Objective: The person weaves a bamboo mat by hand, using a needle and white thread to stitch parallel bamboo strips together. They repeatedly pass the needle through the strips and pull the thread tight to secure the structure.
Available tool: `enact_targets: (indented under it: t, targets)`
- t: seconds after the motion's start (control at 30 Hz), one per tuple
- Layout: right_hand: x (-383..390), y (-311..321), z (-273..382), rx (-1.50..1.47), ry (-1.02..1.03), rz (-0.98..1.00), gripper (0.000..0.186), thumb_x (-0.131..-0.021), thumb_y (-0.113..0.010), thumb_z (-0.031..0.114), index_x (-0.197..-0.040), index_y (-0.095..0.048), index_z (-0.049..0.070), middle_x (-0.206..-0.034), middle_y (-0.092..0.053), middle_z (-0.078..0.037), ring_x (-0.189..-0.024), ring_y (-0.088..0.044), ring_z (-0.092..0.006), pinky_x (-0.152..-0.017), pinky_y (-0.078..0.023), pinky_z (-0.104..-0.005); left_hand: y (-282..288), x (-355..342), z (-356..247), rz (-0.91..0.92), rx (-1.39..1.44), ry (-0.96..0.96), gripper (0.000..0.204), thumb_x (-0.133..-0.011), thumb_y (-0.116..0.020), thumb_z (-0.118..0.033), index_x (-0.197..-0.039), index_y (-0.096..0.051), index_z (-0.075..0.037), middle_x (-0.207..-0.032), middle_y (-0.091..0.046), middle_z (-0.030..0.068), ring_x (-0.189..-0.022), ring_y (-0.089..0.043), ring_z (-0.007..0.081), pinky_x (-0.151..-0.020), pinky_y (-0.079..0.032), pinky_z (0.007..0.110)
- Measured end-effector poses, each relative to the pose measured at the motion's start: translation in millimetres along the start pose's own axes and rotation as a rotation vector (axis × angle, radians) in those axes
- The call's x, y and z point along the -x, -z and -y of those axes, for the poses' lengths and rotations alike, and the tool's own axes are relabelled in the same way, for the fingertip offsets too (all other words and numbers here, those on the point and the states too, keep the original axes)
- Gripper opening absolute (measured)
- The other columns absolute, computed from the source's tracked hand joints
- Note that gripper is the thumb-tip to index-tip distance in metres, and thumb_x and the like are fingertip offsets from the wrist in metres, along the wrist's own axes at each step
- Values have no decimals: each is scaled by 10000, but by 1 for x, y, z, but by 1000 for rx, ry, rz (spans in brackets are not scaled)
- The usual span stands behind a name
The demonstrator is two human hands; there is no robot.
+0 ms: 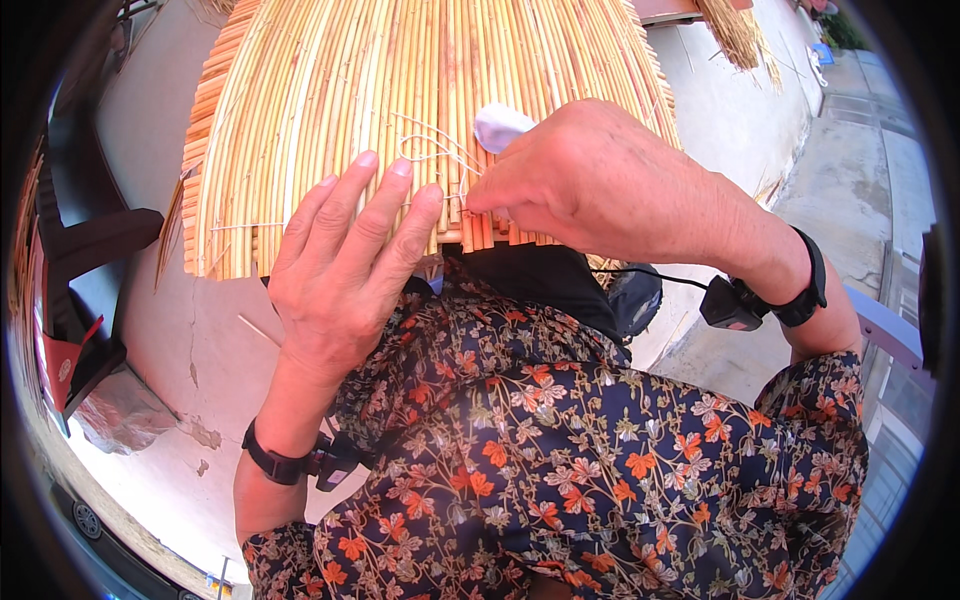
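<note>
A mat of straight yellow reed stalks point(330, 110), laid side by side, stretches away from my lap. Flat on its near edge, with fingers spread, rests my left hand point(345, 245). My right hand point(590, 185) is closed in a pinch at the near edge, just right of the left fingertips. A thin white string point(428, 150) loops over the stalks and runs into the pinched fingers; the fingertips themselves are partly hidden. Against the far side of the right hand shows a white, rounded piece point(500, 128), whose kind I cannot make out.
Loose straw point(735, 35) hangs at the far right. A dark-framed object point(100, 240) stands on the left beside the pale, cracked floor point(200, 350). A dark cable point(650, 272) runs near my right wrist. A dark shoe point(637, 300) shows below the mat.
</note>
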State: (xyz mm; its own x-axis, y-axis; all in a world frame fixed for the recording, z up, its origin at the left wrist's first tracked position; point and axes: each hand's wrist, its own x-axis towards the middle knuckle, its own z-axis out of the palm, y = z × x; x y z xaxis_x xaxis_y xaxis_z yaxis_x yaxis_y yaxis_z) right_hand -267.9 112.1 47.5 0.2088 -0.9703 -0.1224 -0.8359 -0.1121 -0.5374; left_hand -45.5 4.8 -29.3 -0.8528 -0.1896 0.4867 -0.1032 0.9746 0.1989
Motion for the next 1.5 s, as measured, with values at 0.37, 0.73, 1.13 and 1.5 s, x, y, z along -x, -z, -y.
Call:
enact_targets:
  t: [0.37,0.73,1.13,1.5]
  targets:
    - [-3,2,-2,16,10,28,135,-835,-671,171,-770,-719,63,-685,-646,-188,-697,-670,-391,-627,-523,-488,-2,0,0,-16,6,3,341,-830,-675,-119,-1156,-775,-115,-1218,-724,82,-1171,-673,300,-968,-542,427]
    - [-22,20,11,218,182,90,156,-768,-709,137,-781,-705,-18,-761,-690,-198,-790,-696,-395,-699,-554,-468,-2,3,0,-20,-13,1,323,-854,-661,-140,-1154,-780,-120,-1224,-720,72,-1173,-670,295,-975,-539,423]
    - [-17,11,20,286,204,66,120,-740,-732,133,-762,-715,16,-774,-707,-177,-827,-711,-369,-722,-563,-457,-2,3,-9,-75,-43,-87,299,-808,-697,-134,-1088,-772,-63,-1204,-721,98,-1140,-686,304,-945,-550,434]
    - [-29,164,41,124,239,195,179,-971,-660,109,-1096,-757,25,-923,-749,-128,-813,-697,-241,-749,-540,-318,86,-110,31,-250,-45,-302,295,-731,-815,-29,-1010,-718,-17,-886,-705,115,-792,-697,288,-719,-547,376]
